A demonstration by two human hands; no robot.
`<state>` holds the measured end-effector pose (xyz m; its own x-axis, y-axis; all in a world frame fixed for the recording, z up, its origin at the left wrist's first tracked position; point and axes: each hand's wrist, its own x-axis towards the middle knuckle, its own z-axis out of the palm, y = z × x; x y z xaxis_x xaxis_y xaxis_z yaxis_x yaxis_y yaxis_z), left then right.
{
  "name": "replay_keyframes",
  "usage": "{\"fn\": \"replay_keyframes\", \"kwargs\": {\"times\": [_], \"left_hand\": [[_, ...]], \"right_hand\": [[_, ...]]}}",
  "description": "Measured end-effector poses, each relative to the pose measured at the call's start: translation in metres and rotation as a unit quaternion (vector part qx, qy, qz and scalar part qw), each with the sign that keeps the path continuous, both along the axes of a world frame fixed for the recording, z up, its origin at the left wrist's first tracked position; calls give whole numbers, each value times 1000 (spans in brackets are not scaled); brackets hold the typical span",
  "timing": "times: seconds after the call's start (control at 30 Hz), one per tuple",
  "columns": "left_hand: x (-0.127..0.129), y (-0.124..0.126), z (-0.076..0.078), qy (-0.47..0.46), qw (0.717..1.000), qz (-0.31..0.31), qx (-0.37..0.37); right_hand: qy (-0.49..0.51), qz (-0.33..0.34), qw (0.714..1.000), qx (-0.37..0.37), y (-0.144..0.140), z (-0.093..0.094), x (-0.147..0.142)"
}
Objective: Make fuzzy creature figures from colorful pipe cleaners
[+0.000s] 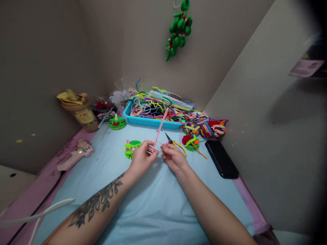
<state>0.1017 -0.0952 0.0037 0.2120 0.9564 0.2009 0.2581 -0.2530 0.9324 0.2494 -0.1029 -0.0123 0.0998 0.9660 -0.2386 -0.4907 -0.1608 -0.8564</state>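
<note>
A straight length of pink pipe cleaner (161, 128) rises from the pinched fingertips of my left hand (143, 156). Close beside it, my right hand (175, 157) is closed on a small pink piece at its fingertips; whether this joins the long length I cannot tell. Scissors (182, 148) with yellow handles and dark blades lie just behind my right hand. A green fuzzy craft piece (130, 147) with a purple spot is partly hidden behind my left hand. A red and green craft piece (191, 142) rests to the right of the scissors.
A blue tray (153, 121) heaped with colourful pipe cleaners stands at the back. Finished fuzzy crafts (211, 128) crowd its right end. A black phone (221, 159) lies at right. At left are a pink corded tool (76, 156), a cup (85, 114) and a green figure (117, 122).
</note>
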Motion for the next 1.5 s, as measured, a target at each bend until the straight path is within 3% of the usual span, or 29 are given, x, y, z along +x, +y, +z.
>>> {"fn": "replay_keyframes", "kwargs": {"times": [0.17, 0.33, 0.43, 0.6, 0.83, 1.2, 1.4, 1.5], "left_hand": [[0, 0, -1, -11, 1000, 0, -7], [0, 2, -3, -5, 1000, 3, -7], [-2, 3, -4, -4, 1000, 0, 4], [-5, 3, -2, -4, 1000, -11, -1], [-9, 9, -5, 3, 999, -32, -36], [-7, 12, 2, -60, 991, -60, -103], [-6, 14, -6, -37, 992, -53, -108], [-5, 14, -8, -18, 994, -43, -103]], "right_hand": [[1, 2, 1000, 2, 1, -2, 0], [-165, 17, 982, 87, -1, -2, 3], [-278, 26, 949, 149, -1, -2, 6], [-412, 25, 892, 186, -3, 0, 8], [-603, 32, 757, 250, -9, 4, 6], [-678, 43, 699, 223, -7, -2, 5], [-748, 80, 626, 204, -9, 0, 1], [-764, 94, 607, 198, -10, 0, -1]]}}
